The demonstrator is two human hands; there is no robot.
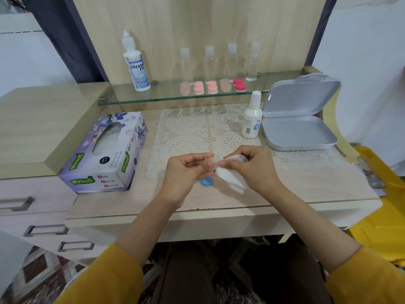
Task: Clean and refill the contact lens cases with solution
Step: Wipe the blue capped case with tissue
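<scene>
Above the desk's front middle, my left hand (186, 172) pinches a small clear lens case (210, 163) between thumb and fingers. My right hand (252, 167) holds a white tissue (230, 176) and presses a corner of it against the case. A blue cap (206, 182) lies on the desk just below my hands. A small white solution bottle (252, 116) stands on the lace mat (197, 132) to the right. A taller solution bottle (136, 64) stands on the glass shelf (153, 97).
Several pink and red lens cases (211, 87) and clear empty bottles (210, 62) line the glass shelf. A tissue box (105, 154) sits at the left. An open grey tin (298, 119) lies at the right. Drawers are at lower left.
</scene>
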